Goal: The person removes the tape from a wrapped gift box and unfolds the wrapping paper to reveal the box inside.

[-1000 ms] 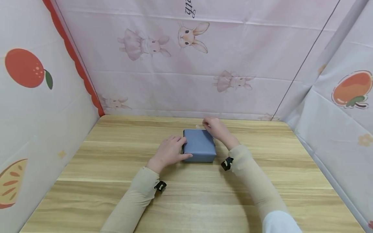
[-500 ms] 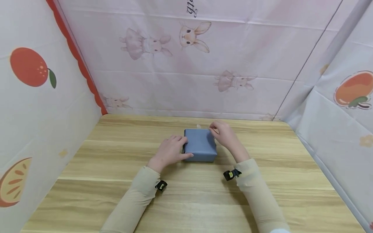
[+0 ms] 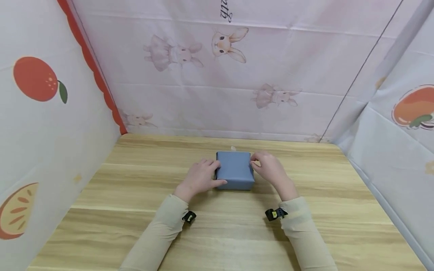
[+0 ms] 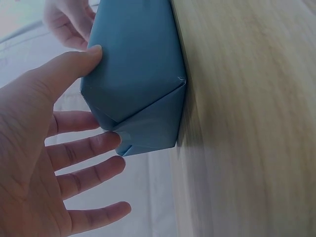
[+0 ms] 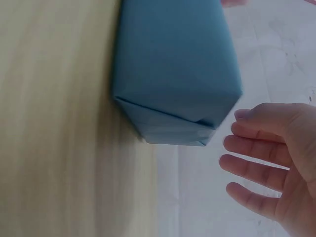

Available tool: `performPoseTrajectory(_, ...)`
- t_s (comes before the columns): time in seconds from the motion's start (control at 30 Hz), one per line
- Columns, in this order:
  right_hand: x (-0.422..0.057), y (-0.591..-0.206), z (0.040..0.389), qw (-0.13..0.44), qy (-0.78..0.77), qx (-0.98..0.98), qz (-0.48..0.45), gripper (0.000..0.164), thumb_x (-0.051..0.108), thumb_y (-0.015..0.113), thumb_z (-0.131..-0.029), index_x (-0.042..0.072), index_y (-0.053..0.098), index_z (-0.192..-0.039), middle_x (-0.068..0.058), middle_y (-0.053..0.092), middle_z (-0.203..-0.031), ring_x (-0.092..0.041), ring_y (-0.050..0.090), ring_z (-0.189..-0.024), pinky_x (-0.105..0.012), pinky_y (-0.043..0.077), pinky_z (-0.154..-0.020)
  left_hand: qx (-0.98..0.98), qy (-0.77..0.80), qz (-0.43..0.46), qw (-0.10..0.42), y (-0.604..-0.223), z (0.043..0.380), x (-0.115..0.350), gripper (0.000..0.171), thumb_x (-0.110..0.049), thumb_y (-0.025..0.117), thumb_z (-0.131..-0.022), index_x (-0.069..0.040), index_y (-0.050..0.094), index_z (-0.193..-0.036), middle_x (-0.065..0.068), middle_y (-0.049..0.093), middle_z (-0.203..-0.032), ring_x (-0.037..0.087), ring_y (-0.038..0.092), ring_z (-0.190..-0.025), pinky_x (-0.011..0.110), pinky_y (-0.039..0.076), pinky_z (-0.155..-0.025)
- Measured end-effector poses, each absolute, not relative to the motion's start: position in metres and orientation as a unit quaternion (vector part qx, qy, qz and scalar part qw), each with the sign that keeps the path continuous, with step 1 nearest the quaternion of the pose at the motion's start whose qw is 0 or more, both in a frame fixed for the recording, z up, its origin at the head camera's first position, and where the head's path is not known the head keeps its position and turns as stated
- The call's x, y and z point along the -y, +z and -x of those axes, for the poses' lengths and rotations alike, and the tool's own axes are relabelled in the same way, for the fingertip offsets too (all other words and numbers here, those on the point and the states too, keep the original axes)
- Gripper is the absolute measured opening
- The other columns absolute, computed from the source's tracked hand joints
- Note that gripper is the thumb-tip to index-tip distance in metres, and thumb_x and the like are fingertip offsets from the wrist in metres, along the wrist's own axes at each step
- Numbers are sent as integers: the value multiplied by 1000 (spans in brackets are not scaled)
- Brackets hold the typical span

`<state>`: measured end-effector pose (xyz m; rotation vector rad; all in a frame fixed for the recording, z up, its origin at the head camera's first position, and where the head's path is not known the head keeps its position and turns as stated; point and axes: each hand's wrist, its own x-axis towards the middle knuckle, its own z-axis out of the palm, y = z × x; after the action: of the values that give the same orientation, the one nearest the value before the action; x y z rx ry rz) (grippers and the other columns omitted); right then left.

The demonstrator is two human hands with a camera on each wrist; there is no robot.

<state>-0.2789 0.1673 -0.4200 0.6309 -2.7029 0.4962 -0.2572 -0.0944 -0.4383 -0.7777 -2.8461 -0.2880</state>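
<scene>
A box wrapped in blue paper [image 3: 234, 165] lies flat on the table, its ends folded into flaps. My left hand [image 3: 200, 177] is at its left end. In the left wrist view, the thumb [image 4: 91, 57] touches an edge of the box, two fingers reach its folded end, and the other fingers stand out straight. My right hand [image 3: 271, 171] is at the right end, fingertips by the upper edge. In the right wrist view, the thumb [image 5: 264, 116] and loosely bent fingers lie close beside the box, and a shiny strip like clear tape [image 5: 205, 133] shows on the folded end.
Under the box is a wood-grain table [image 3: 220, 233]. A small clear scrap [image 3: 233, 148] lies just behind the box. Printed cloth walls [image 3: 203, 67] stand at the back and both sides. Black wrist cameras [image 3: 276, 214] hang from both sleeves.
My right hand has moved from the box's far right corner toward me and outward along its right edge. The left hand stays at the left end.
</scene>
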Motion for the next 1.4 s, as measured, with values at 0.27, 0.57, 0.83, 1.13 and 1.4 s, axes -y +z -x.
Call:
performPoseTrajectory(0.27, -164, -428, 282, 172, 151, 942, -247, 7, 11, 69, -89, 6, 73, -93, -10, 73, -95, -26, 69, -90, -41, 57, -78, 958, -99, 255, 88, -440, 258, 93, 59, -66, 61, -84, -18, 57, -117, 4, 64, -119, 23, 60, -105, 42, 53, -84)
performPoseTrajectory(0.57, -162, -428, 282, 191, 153, 935, -256, 5, 7, 69, -88, 5, 73, -90, -9, 72, -91, -25, 70, -87, -40, 57, -77, 957, -97, 258, 92, -438, 259, 94, 57, -64, 63, -84, -17, 57, -115, 4, 65, -115, 22, 59, -101, 41, 53, -80)
performPoseTrajectory(0.83, -162, -424, 282, 204, 143, 933, -259, 4, 5, 70, -85, 5, 72, -89, -9, 72, -89, -24, 70, -85, -39, 57, -74, 958, -92, 254, 93, -436, 260, 94, 59, -65, 61, -84, -17, 57, -117, 4, 65, -117, 22, 60, -104, 42, 54, -81)
performPoseTrajectory(1.13, -161, -425, 279, 220, 120, 930, -269, 3, 3, 69, -82, 5, 69, -81, -7, 69, -81, -20, 65, -73, -35, 55, -65, 957, -90, 258, 94, -438, 258, 93, 58, -65, 61, -84, -17, 56, -116, 4, 65, -118, 23, 60, -103, 43, 54, -80)
performPoseTrajectory(1.4, -163, -428, 278, 229, 116, 925, -282, 9, 0, 69, -80, 6, 63, -76, -5, 64, -76, -17, 58, -67, -32, 51, -60, 958, -96, 254, 90, -438, 257, 92, 57, -64, 62, -84, -17, 57, -116, 4, 65, -117, 23, 60, -101, 44, 53, -80)
